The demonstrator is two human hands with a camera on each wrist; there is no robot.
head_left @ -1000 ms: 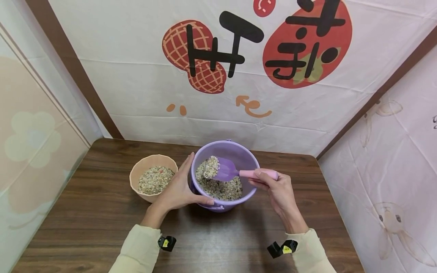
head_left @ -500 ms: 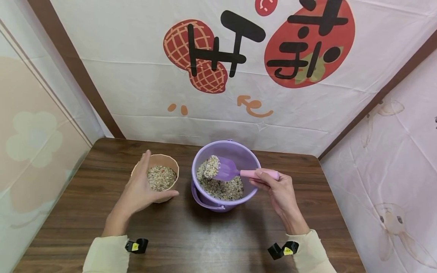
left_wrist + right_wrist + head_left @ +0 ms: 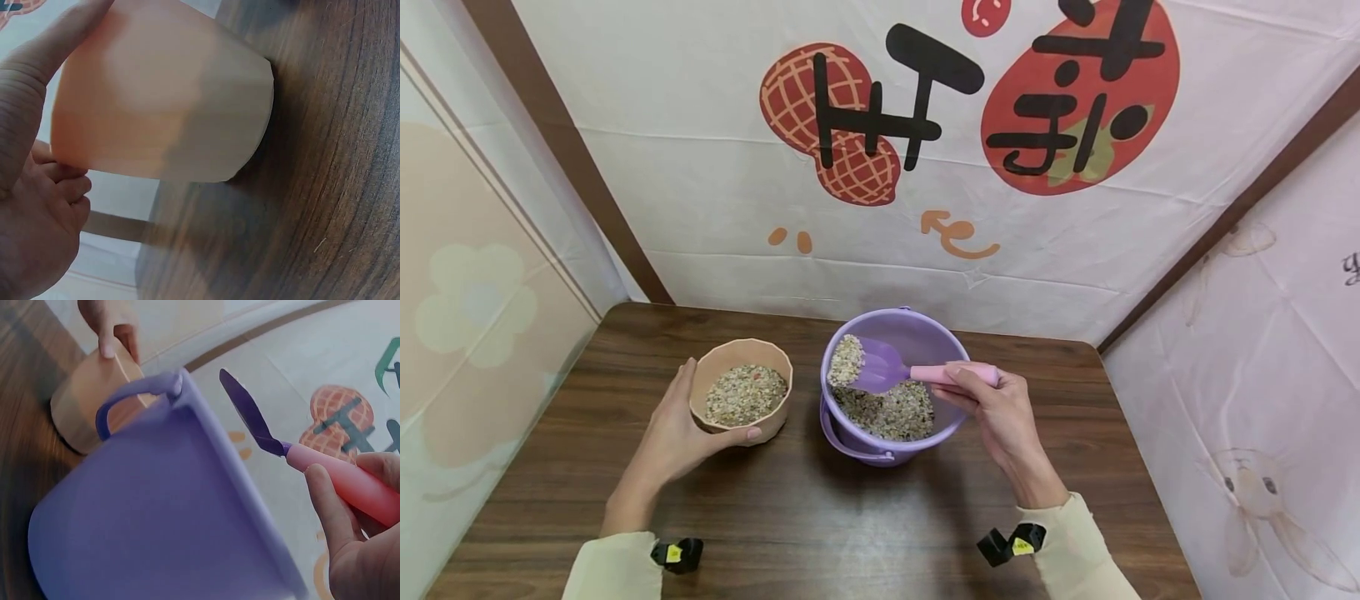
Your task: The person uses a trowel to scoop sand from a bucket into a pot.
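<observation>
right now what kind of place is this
Probably a small staged booth, not a real kitchen: printed cloth backdrops with a peanut cartoon and a rabbit enclose a wooden table holding only a grain bowl and purple bucket.

Bare wooden table point(image 3: 865, 533) lying open along the near edge and at the far right, peach bowl point(image 3: 741, 400) and purple bucket point(image 3: 891, 387) blocking the middle, narrow gap between them, wall sheets closing the back
</observation>
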